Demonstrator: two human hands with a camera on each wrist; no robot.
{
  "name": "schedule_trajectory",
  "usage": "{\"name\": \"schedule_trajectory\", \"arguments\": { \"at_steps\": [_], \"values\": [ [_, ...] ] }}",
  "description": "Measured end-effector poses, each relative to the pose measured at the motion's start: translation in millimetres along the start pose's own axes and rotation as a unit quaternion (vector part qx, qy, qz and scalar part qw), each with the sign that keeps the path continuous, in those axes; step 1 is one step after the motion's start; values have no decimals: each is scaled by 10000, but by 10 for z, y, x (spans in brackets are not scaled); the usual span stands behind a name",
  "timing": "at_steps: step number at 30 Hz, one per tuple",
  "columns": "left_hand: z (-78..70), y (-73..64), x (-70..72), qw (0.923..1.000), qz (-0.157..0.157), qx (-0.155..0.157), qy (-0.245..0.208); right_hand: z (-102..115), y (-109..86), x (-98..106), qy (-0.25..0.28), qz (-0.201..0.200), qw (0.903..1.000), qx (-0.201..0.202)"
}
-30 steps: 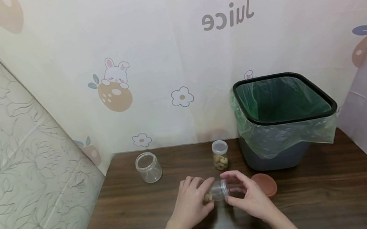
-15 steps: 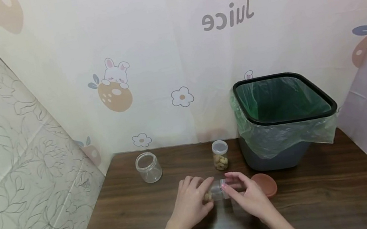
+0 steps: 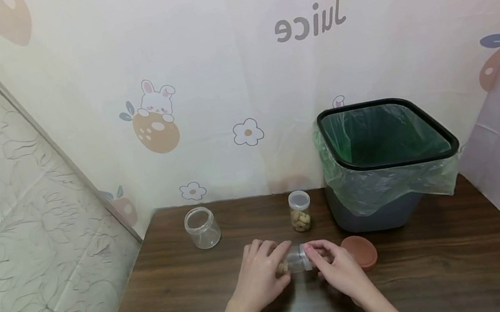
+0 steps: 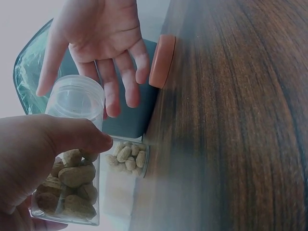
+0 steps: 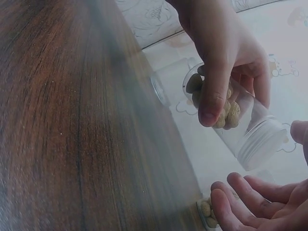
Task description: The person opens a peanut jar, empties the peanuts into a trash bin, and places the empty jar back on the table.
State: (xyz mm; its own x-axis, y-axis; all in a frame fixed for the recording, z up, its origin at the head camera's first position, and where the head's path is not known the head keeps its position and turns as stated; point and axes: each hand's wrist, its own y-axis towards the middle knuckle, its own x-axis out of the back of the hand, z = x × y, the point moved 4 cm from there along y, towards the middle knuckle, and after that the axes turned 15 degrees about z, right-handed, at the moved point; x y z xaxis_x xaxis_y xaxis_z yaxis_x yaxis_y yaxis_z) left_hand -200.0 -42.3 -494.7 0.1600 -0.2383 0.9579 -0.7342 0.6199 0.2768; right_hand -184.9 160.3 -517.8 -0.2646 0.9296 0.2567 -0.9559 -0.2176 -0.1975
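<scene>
My left hand [image 3: 262, 272] grips a clear jar [image 4: 94, 159] with peanuts in their shells at its base end. The jar lies sideways in the head view, its clear screw lid [image 5: 263, 140] facing my right hand [image 3: 340, 268]. That lid is on the jar. In the left wrist view the right hand has its palm showing and its fingers extended beside the lid. The right wrist view shows a gap between those fingers and the lid. Just behind the hands, a second lidded jar [image 3: 300, 215] of peanuts stands upright on the table.
An open, empty clear jar [image 3: 203, 231] stands at the back left of the wooden table [image 3: 178, 289]. A reddish round lid [image 3: 361, 252] lies right of my right hand. Behind it stands a grey bin [image 3: 364, 217] with a green liner and black rim.
The right hand's fingers have shifted around the lid end, from widely spread to closer together. The left hand and its jar have stayed in place.
</scene>
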Motion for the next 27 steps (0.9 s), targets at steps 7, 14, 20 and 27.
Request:
{"name": "schedule_trajectory", "arguments": {
  "at_steps": [7,14,20,27],
  "values": [
    [-3,2,1,10000,12,-17,1,17,0,-6,-110,-3,9999,-15],
    [-7,-2,2,10000,66,8,-15,25,-8,-17,-104,85,9998,162],
    [-8,-4,0,10000,1,-23,-3,15,5,-5,24,153,9996,220],
    [-6,-5,-2,10000,-39,-59,-4,27,1,11,382,406,9976,399]
  ]
}}
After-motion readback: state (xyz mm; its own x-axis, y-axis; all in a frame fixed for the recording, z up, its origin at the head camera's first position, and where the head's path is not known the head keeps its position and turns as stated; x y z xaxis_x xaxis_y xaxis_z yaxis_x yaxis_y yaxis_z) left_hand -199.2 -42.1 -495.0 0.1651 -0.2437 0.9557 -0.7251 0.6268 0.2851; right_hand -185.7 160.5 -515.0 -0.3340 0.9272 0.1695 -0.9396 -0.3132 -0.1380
